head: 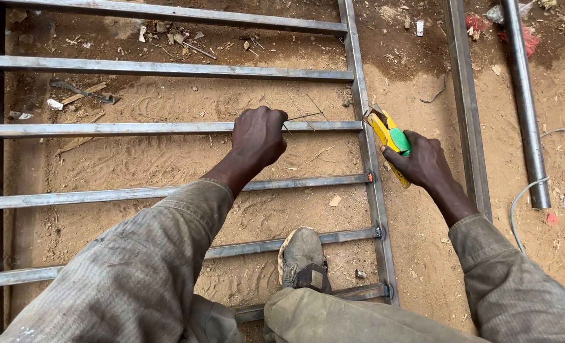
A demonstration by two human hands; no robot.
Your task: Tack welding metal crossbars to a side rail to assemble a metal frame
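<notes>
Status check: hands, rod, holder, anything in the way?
Left hand pinching thin rod over frame bar. Right hand gripping yellow-green holder. Shoe between lower bars.

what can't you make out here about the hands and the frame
Head view:
- Left hand: its back hides how the thin rod is gripped.
- Yellow-green tool: right hand covers its lower end.
- Metal frame: cut off by left edge, hidden by legs below.

A round steel pipe [524,95] lies at the right edge; red scraps [529,39] litter the sandy ground [416,254] at upper right.
</notes>
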